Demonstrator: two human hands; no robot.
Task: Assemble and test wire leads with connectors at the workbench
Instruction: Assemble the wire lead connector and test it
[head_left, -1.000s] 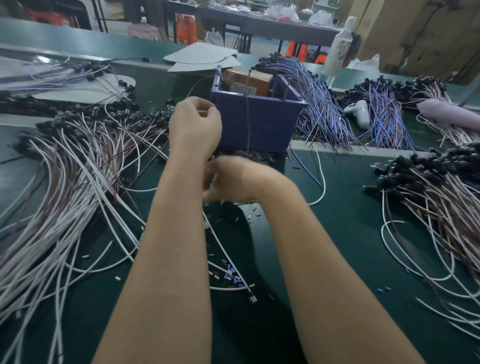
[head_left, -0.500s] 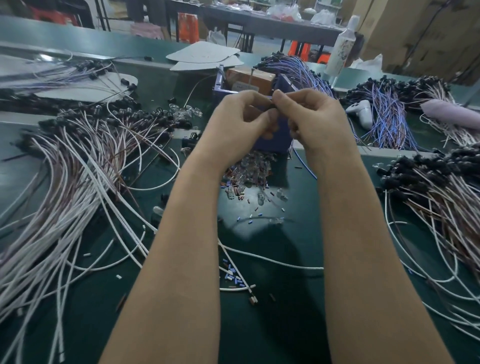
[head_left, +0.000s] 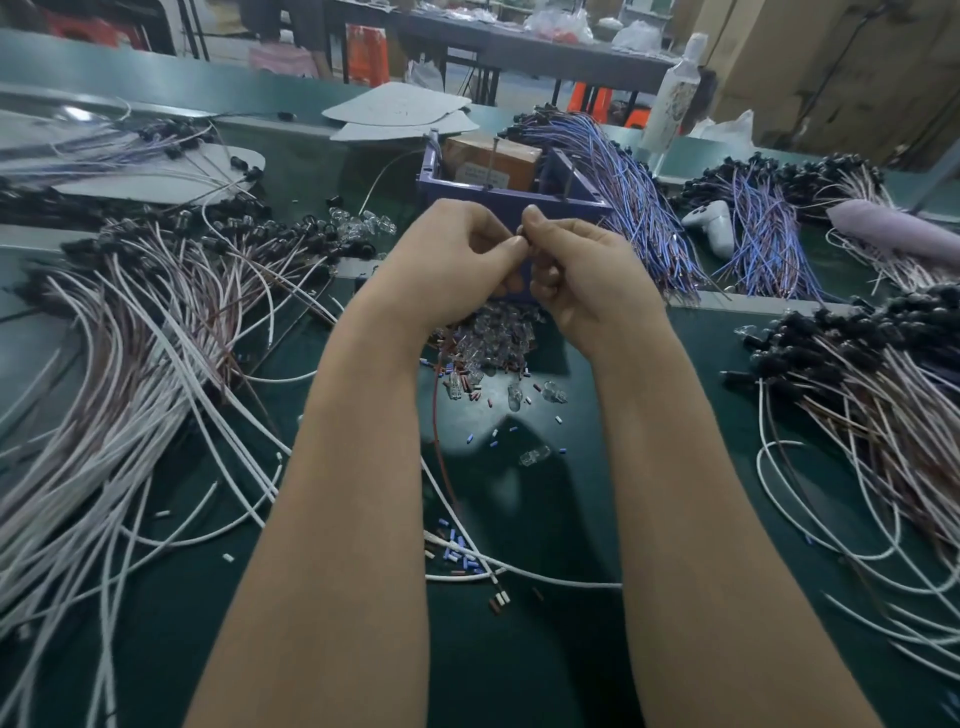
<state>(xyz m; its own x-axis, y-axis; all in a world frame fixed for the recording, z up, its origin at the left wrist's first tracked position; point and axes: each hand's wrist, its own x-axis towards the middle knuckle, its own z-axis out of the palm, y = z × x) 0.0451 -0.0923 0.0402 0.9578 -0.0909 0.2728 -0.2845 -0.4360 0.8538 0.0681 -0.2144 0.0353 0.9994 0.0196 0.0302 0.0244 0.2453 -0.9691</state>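
Above the green tabletop (head_left: 571, 670), the left hand (head_left: 457, 270) and the right hand (head_left: 589, 280) meet fingertip to fingertip.

Both hands are raised with their fingers curled, and together they pinch a small dark part (head_left: 523, 240) where their thumbs and forefingers touch; it is too small to identify. A thin red lead (head_left: 439, 441) hangs below the left hand down to the tabletop, with its upper end hidden behind that hand. Directly under the hands lies a heap of clear connectors (head_left: 493, 338). Just behind the hands stands a purple bin (head_left: 571, 200). A bundle of white and brown leads (head_left: 130, 338) spreads to the left of the left hand. A second bundle (head_left: 883, 395) lies to the right of the right hand, and blue leads (head_left: 634, 197) lie beyond it, beside the bin.
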